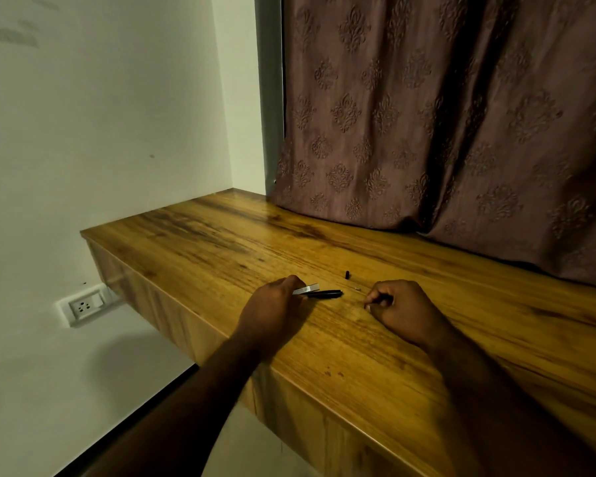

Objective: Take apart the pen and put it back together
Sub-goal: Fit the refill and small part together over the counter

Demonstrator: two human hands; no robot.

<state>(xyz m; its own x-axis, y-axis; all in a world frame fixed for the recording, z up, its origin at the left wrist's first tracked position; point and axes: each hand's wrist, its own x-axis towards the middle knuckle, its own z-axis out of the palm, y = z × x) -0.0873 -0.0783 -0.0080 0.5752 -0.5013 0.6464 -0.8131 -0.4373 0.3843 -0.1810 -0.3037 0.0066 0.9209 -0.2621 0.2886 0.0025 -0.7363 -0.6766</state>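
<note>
One worktop point(375, 346) carried all. The left hand point(272, 306) gripped one black barrel point(326, 293) and one silver tube point(307, 289), their near ends hidden. The right hand point(398, 306), apart, was curled; its hold was unclear. Between them lay one cap point(347, 274) and one tiny bit point(357, 288).

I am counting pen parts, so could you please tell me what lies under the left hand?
Two parts stick out from under the left hand: a pale barrel and a black piece. Their other ends are covered, and so is anything else beneath it.
</note>
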